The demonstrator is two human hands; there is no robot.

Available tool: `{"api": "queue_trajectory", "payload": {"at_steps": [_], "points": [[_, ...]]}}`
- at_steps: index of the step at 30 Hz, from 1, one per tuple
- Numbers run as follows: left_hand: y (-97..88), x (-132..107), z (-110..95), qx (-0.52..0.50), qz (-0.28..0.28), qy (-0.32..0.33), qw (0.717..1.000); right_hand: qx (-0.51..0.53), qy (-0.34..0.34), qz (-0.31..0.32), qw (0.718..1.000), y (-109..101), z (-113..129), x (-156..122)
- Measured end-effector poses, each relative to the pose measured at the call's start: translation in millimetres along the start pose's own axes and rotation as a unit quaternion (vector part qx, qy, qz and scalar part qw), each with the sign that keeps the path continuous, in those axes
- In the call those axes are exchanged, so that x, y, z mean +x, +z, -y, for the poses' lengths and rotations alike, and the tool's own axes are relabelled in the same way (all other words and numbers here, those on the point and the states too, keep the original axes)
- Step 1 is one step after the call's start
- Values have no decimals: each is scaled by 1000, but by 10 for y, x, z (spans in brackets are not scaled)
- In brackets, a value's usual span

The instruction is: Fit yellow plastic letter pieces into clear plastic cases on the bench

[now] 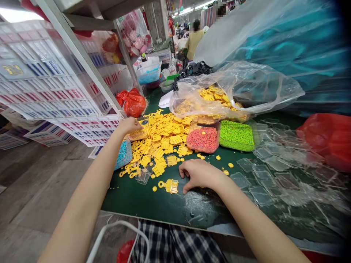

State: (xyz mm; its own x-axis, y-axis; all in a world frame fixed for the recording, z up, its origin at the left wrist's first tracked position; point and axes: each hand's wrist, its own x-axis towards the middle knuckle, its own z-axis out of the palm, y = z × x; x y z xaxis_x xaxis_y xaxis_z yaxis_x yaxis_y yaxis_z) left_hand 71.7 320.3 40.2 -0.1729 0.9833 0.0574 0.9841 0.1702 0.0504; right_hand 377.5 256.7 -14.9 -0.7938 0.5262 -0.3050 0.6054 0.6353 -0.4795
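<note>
My left hand (129,126) is at the near edge of a tray of yellow-orange beads (140,133). Its fingers are curled together over the beads, and whatever they hold is hidden. My right hand (199,173) is low over the green tabletop, thumb and fingers apart with nothing between them. Just left of its fingertips lies a yellow plastic piece with a ring at one end (171,186), which it does not touch. A small yellow disc (154,189) lies beside that piece. Behind both hands spreads a heap of similar yellow pieces (164,133).
Trays of pink beads (203,138), green beads (237,135) and blue beads (124,154) surround the heap. Clear plastic squares (261,195) cover the right side. An open plastic bag (260,91) of yellow pieces stands behind. White crates (52,80) and a red bag (134,103) are left.
</note>
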Motion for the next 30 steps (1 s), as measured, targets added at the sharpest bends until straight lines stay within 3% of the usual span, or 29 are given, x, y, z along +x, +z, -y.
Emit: {"api": "queue_trajectory", "payload": {"at_steps": [2,4,8,11,17,24,30], "points": [[10,-293,-236,-12,-50,23,998,-8,4,3,1000,-7,27,-28],[84,-703,-517,-87,-77,149,982,-15,4,5,1000,-13,51,-51],[371,-1506,-918,-175,-21,282,943,-19,4,6,1000,-21,78,-70],[583,-1795,-968,-187,11,288,939,-23,8,11,1000,-28,89,-78],[790,-1865,-881,-218,3,253,943,-22,18,13,1000,-29,96,-91],[789,-1891,-893,-261,36,215,940,-26,14,4,1000,-18,103,-78],[808,-1884,-811,-296,3,163,941,-26,13,-4,1000,-5,93,-84]]}}
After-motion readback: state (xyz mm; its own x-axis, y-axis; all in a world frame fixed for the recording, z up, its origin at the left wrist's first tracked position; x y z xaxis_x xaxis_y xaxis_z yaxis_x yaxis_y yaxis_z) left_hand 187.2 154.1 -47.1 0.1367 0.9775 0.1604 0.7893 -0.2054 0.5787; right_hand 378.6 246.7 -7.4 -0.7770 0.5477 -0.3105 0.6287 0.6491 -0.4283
